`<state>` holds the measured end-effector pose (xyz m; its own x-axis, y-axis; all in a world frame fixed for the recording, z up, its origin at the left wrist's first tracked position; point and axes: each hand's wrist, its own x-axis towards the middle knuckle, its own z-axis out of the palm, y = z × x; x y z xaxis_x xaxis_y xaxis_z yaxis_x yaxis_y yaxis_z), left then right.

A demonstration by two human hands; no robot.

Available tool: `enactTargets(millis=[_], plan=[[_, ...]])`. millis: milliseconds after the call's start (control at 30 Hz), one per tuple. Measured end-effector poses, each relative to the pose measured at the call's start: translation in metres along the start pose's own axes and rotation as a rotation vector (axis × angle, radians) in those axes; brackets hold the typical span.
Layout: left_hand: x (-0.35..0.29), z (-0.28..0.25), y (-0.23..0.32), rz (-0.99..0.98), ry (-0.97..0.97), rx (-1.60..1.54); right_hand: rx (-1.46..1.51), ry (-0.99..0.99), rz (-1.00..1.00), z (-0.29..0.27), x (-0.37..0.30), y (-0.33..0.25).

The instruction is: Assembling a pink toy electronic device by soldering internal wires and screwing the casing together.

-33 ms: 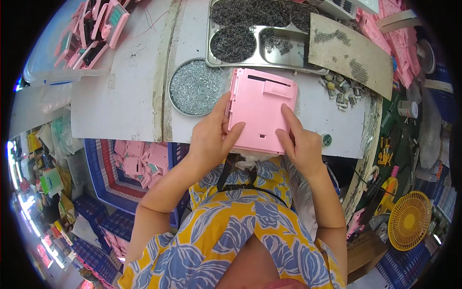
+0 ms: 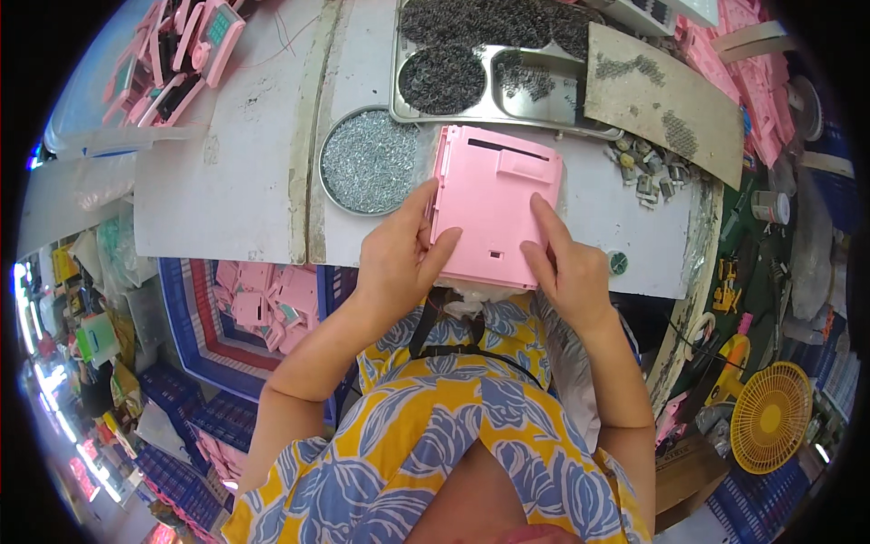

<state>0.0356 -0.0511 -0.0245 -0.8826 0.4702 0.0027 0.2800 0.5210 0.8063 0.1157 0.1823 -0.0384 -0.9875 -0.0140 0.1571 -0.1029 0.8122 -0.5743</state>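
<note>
Between my two hands lies a pink plastic housing point(image 2: 497, 204), roughly square, with a long dark slot near its far edge and a small rectangular hole near its near edge. My left hand point(image 2: 399, 245) grips its left side, thumb on top and fingers partly hidden at the edge. On the right side, my right hand point(image 2: 571, 263) holds the edge, with thumb and forefinger resting on the top face. Crumpled clear plastic point(image 2: 467, 297) shows under the near edge of the housing. Just left of it stands a round dish of small silvery screws point(image 2: 370, 161).
A metal tray point(image 2: 535, 111) holding dark springs stands beyond the housing, a stained board point(image 2: 666, 104) across its right end. Small metal parts point(image 2: 648, 172) lie nearby. Pink assemblies point(image 2: 186, 54) are heaped far left. A blue basket point(image 2: 195, 349) of pink pieces sits below the table's left edge.
</note>
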Motion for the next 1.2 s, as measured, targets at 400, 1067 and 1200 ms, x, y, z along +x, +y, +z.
enactTargets(millis=[400,1067,1200], plan=[[-0.006,0.002,-0.011,0.074,0.131,0.012,0.183,-0.134,0.158,-0.007,0.002,-0.007],[-0.01,0.02,-0.024,0.096,0.244,-0.022,-0.153,-0.146,0.042,-0.009,0.012,-0.018],[-0.016,0.019,-0.027,0.076,0.2,-0.053,-0.155,-0.178,0.047,-0.007,0.011,-0.019]])
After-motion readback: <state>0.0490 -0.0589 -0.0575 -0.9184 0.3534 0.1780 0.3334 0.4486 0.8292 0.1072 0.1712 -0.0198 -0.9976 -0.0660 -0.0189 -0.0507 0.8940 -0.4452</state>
